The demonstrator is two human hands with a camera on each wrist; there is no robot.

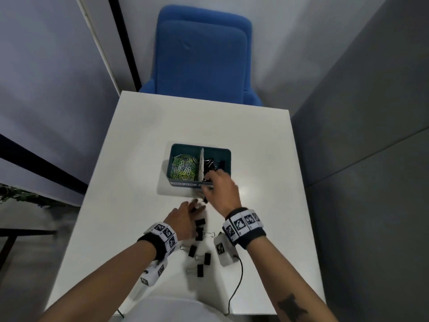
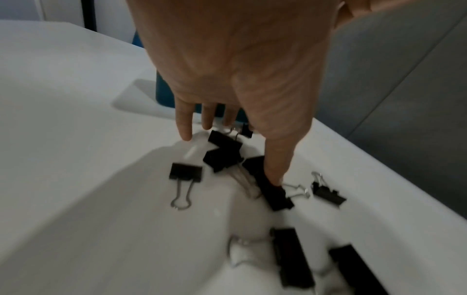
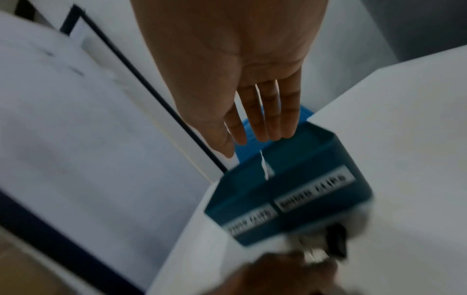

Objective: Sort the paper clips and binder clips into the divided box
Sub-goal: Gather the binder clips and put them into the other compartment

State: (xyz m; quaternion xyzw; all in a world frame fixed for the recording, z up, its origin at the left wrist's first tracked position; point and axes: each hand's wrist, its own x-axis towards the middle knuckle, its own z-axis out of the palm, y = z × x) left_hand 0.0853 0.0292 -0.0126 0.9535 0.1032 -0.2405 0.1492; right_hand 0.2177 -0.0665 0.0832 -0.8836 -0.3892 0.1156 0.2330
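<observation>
The teal divided box (image 1: 183,183) stands mid-table; its left compartment holds green, yellow and white paper clips (image 1: 183,167), its right one black binder clips (image 1: 212,165). My right hand (image 1: 210,182) hovers over the box's front right edge; in the right wrist view its fingers (image 3: 267,119) are straight above the box (image 3: 290,179) and hold nothing. My left hand (image 1: 195,206) reaches down with straight fingers over several loose black binder clips (image 1: 199,233). Its thumb (image 2: 274,171) touches one clip (image 2: 275,193). Another clip (image 3: 336,239) lies in front of the box.
The white table (image 1: 255,147) has its right edge beside a grey wall (image 1: 359,159). A blue chair (image 1: 202,54) stands behind the far edge. A black cable (image 1: 239,287) runs off the near edge. More binder clips (image 2: 187,172) lie scattered near the front.
</observation>
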